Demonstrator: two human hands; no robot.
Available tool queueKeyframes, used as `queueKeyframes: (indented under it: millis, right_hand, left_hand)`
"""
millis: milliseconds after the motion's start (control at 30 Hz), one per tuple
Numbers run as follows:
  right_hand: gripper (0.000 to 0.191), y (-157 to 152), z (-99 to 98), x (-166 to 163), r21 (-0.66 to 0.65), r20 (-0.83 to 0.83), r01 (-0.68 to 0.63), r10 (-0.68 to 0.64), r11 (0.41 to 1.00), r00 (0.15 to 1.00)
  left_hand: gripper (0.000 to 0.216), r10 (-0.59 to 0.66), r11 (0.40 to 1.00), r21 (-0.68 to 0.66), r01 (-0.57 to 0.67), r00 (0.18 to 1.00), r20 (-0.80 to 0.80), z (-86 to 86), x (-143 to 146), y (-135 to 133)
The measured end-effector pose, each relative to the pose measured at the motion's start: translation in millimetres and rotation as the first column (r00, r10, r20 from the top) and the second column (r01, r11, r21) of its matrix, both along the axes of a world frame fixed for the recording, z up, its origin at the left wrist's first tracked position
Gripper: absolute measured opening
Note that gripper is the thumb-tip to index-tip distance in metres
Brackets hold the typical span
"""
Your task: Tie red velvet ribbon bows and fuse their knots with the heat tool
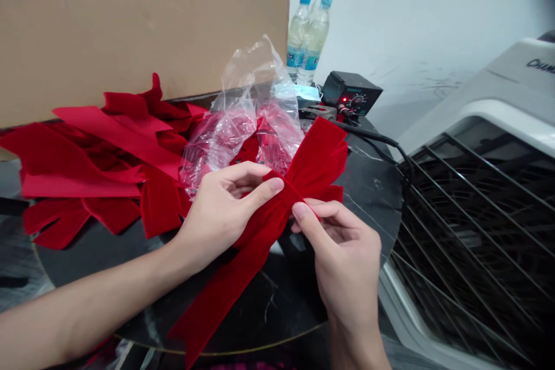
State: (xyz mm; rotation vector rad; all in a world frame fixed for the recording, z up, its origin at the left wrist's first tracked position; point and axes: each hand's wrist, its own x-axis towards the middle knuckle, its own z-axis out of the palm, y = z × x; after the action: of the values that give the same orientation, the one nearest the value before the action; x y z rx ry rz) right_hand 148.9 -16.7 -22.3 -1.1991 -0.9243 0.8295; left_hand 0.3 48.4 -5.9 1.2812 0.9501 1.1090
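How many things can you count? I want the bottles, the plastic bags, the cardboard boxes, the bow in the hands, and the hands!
water bottles: 2
clear plastic bag: 1
cardboard box: 1
red velvet bow: 1
left hand: 1
right hand: 1
Total: 7

right of the right hand (347,260), black marble tabletop (373,202) runs to the metal grille (468,231); beyond the red velvet bow (316,156), a plastic bag (243,110) and 2 water bottles (307,40) block reach.
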Motion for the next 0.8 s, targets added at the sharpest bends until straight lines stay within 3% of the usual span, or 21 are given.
queueKeyframes:
  millis: [200, 500, 700, 800]
  right_hand:
    - [0.012, 0.0, -4.3, 3.8, -0.018, -0.069, -0.061, 0.060, 0.998, 0.996]
    - [0.016, -0.3, -4.9, -0.5, 0.033, -0.052, -0.038, 0.039, 0.999, 0.998]
    - [0.010, -5.8, -6.4, 4.0, 0.043, 0.025, 0.013, -0.014, 0.999, 1.000]
    - [0.011, -7.7, -2.9, 8.2, 0.065, 0.081, -0.021, 0.016, 0.998, 0.997]
  left_hand:
    - [0.014, 0.012, 0.996, -0.088, -0.007, 0.998, 0.054, 5.4, 0.9, -3.1]
    - [0.012, -0.027, 0.987, -0.152, 0.052, 0.986, 0.162, 5.6, 0.9, -2.8]
    - [0.014, -0.135, 0.885, -0.378, 0.273, 0.926, 0.352, 10.1, -2.8, 3.1]
    - [0.018, -0.201, 0.829, -0.424, 0.366, 0.901, 0.385, 12.9, -5.9, 6.9]
